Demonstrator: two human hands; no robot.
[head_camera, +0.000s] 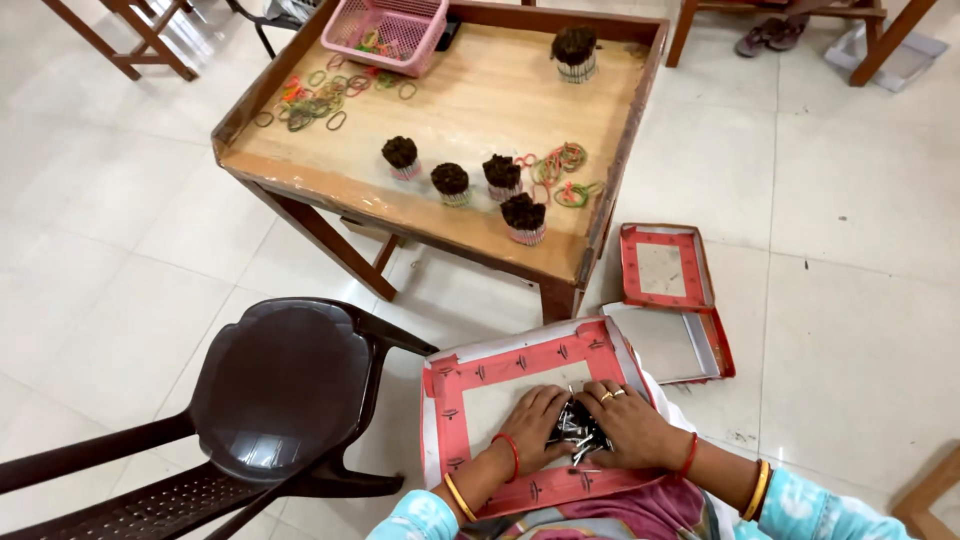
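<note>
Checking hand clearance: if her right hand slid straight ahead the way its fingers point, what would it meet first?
The right hand points inward, so it would likely meet the pile of small dark sticks under its fingertips, then the left hand just beyond.
</note>
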